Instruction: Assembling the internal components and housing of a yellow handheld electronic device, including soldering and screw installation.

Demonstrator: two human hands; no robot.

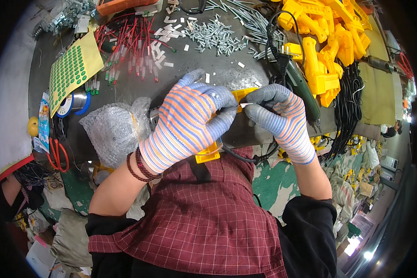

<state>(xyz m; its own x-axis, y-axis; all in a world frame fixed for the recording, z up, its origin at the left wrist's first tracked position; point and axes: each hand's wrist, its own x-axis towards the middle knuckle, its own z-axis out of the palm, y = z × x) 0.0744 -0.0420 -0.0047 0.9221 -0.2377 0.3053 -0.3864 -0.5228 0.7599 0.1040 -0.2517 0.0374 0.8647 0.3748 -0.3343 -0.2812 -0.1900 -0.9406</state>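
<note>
My left hand (pixel 185 120), in a striped glove with grey fingertips, is closed around a yellow plastic housing (pixel 208 154). Most of that housing is hidden under the glove; its lower end sticks out near my apron, and another yellow part (pixel 245 92) shows between the two hands. A black cable (pixel 240 155) runs off from its lower end. My right hand (pixel 285 116), gloved alike, pinches a small white piece (pixel 244 105) between thumb and forefinger, right beside the yellow plastic and close to my left fingertips.
Yellow housings (pixel 326 55) pile up at the far right, near a green power tool (pixel 301 88) and black cables (pixel 350 102). Screws (pixel 215 34), red-wired lamps (pixel 134 46), a sticker sheet (pixel 74 69), a solder spool (pixel 78 103) and bubble wrap (pixel 116 129) lie about.
</note>
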